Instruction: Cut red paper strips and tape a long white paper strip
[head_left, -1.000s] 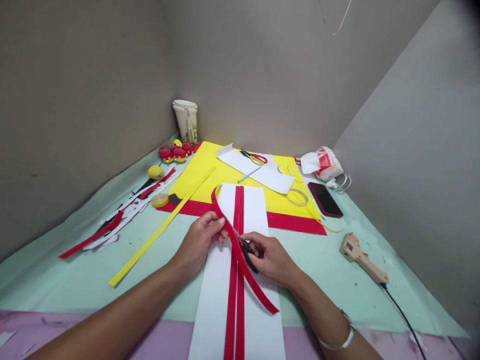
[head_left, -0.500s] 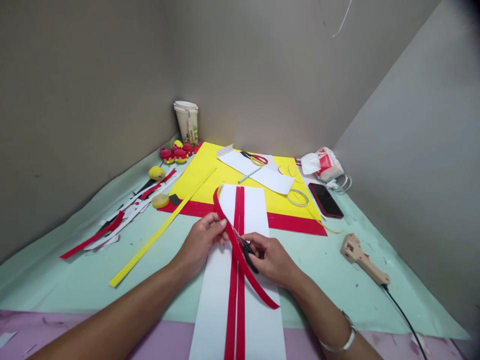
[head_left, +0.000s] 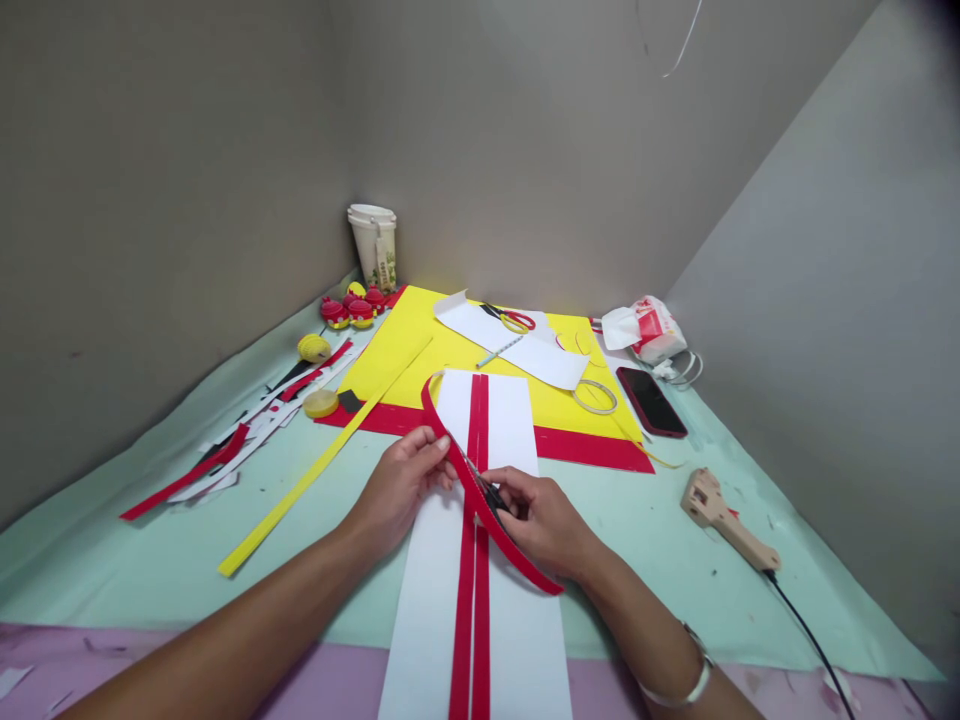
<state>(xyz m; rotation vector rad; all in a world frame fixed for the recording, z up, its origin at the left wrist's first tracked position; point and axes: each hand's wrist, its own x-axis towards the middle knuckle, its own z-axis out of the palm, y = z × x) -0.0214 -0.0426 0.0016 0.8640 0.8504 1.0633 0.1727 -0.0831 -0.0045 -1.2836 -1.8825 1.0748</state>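
Observation:
A curved red strip (head_left: 517, 557) is pinched between the thumb and fingers of my left hand (head_left: 414, 472). My right hand (head_left: 541, 515) is closed around black-handled scissors (head_left: 491, 493), whose blades lie against the strip just right of my left fingertips. The strip's upper end curls away from me, and its lower end hangs in front of my right hand. Below both hands lies a long white sheet (head_left: 431, 600) with two red bands (head_left: 460, 610) running along its middle. The scissors' handles are partly hidden by the strip and my fingers.
A yellow strip (head_left: 322, 465) and paper scraps (head_left: 255, 430) lie left. Behind are a yellow sheet (head_left: 390, 350), red-handled scissors (head_left: 519, 318), a pen (head_left: 499, 351) and a tape ring (head_left: 595, 397). At right are a phone (head_left: 651, 402) and a corded glue gun (head_left: 731, 520).
The red strip's lower end has swung up and slightly right, now covering more of the scissors' handles. Its upper curl has shifted a little left. Both hands have barely moved.

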